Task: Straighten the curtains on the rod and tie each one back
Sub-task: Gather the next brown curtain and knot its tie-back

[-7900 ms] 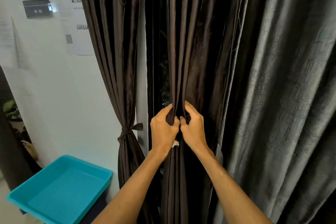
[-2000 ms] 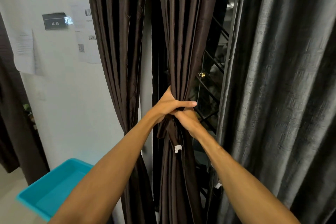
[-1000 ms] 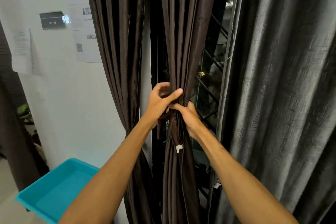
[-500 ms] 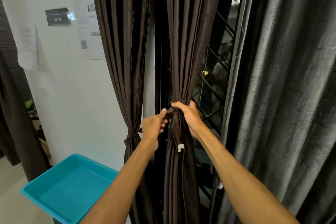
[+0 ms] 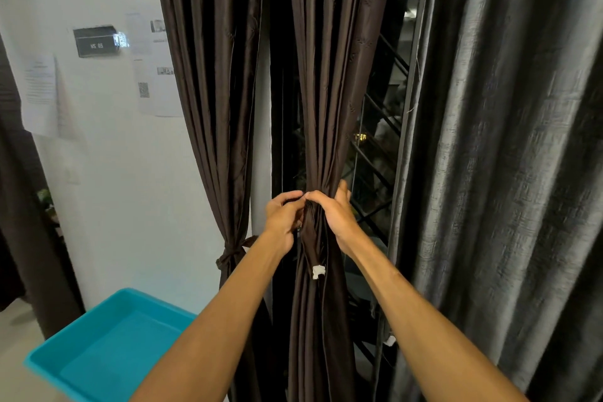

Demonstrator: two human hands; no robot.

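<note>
White wall [image 5: 114,206] on the left with papers taped up, dark window grille [image 5: 378,153] behind the drapes. We're on the middle curtain [image 5: 329,75], gathered to a narrow waist between both our hands.

Our right hand [image 5: 337,217]: grip wrapped round the bundle from the right and clamped on it. That holds the pleats bunched so the tie can go on tight.

Our left hand [image 5: 282,220]: fingers curled in at the bundle's left edge, grip looks pinched on the tie strip [image 5: 313,248]. The exact hold is hidden under the fingers. The strip's loose end hangs down the front below the hands, white tag at the tip.

Our read: mid-tie, knot not yet set.

Left curtain [image 5: 212,75] is already cinched by its own tie [image 5: 231,253], lower down near the wall. Grey curtain [image 5: 505,173] on the right hangs loose with no tie visible, so it's probably next. Teal tray [image 5: 75,326] sits bottom left, apart from the fabric.

Risk: the fabric looks slick, so the bundle could spread if our right grip eases before the knot bites.
</note>
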